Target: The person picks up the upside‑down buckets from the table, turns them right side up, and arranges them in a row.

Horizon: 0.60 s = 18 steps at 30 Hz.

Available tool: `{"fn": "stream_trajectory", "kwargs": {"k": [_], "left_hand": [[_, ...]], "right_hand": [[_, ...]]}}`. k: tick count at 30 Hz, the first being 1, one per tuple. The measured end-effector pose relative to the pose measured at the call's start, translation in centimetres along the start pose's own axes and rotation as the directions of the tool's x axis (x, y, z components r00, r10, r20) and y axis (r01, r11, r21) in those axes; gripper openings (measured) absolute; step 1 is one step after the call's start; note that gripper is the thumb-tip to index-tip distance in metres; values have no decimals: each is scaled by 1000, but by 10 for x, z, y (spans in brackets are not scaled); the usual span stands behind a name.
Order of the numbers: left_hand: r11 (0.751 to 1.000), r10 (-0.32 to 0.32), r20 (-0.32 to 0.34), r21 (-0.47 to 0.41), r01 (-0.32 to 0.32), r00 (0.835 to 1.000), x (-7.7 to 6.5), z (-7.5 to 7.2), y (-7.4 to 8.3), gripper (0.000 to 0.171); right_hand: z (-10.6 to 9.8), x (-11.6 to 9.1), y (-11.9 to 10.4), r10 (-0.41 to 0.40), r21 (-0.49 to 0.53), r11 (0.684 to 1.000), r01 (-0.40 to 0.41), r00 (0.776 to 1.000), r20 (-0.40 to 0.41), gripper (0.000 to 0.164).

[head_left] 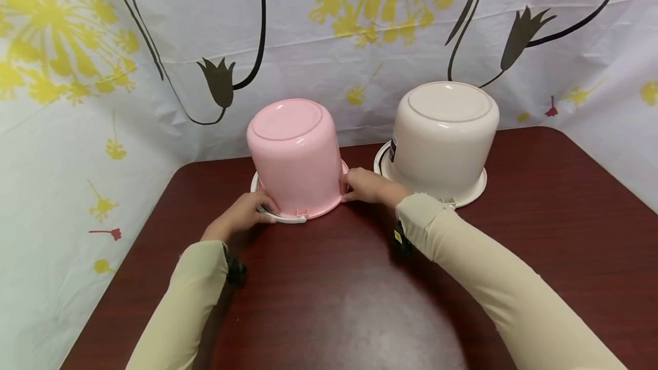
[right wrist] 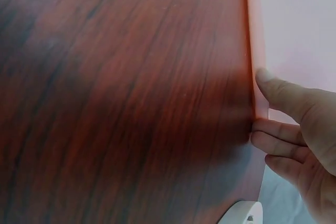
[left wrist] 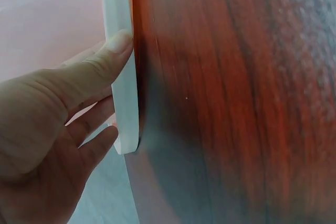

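Observation:
A pink bucket (head_left: 295,161) stands upside down near the table's back edge, its base facing up. At its left front, my left hand (head_left: 239,214) pinches the rim together with the white handle (left wrist: 122,93) that lies along it. The left wrist view shows the thumb over the handle and the other fingers behind it, partly hidden. On the bucket's right side, my right hand (head_left: 366,184) holds the pink rim (right wrist: 257,51), thumb on its upper side and fingertips at its edge. The rim's far side is out of sight.
To the right stands a cream bucket (head_left: 442,141), also upside down, close beside my right wrist. Both buckets are on a dark red-brown wooden table (head_left: 329,301). Behind the table hangs a white patterned cloth (head_left: 308,67), close to the buckets.

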<state>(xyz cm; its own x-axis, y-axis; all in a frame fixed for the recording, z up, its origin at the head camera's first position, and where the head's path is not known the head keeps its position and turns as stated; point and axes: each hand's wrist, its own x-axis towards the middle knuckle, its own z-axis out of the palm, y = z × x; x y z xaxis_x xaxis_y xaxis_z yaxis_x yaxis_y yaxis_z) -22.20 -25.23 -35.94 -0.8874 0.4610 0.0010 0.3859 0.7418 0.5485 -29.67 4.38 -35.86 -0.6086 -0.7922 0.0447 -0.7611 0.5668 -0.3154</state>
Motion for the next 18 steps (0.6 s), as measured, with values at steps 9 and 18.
{"fn": "stream_trajectory", "kwargs": {"k": [9, 18], "left_hand": [[996, 82, -28, 48, -81, 996, -4, -3, 1, 10], [993, 111, -63, 51, -108, 992, -7, -13, 7, 12]], "right_hand": [[2, -5, -2, -36, -5, 999, 36, 998, -47, 14], [1, -6, -2, -86, 23, 996, 89, 990, -112, 13]]}}
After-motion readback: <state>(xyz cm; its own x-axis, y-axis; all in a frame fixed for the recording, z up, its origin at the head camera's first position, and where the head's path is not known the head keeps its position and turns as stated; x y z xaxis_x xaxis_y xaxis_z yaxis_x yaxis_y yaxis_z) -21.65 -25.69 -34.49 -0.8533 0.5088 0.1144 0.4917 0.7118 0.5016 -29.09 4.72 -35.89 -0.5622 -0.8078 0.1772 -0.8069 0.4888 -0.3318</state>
